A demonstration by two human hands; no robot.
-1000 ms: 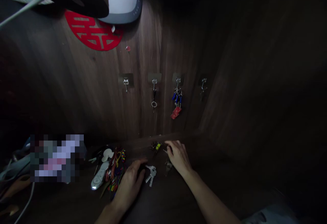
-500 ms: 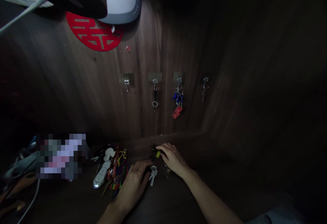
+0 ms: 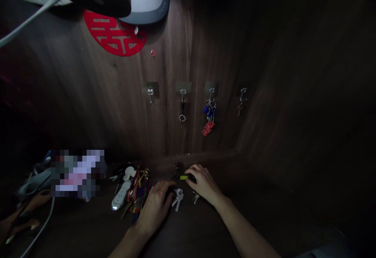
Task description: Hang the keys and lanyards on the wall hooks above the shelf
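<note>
Grip uncertain: right hand (image 3: 204,183) curves low over a yellow-and-black key fob (image 3: 184,177), hold not confirmed; left hand (image 3: 155,209) half-curled, empty or not hidden, just beside loose silver keys (image 3: 178,199) on dark wooden shelf (image 3: 188,230), below wall hooks (image 3: 210,91)

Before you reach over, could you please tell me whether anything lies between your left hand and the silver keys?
Nothing visible stands in the way: the silver keys lie just beside your left hand, though the shadow there is deep.
</note>
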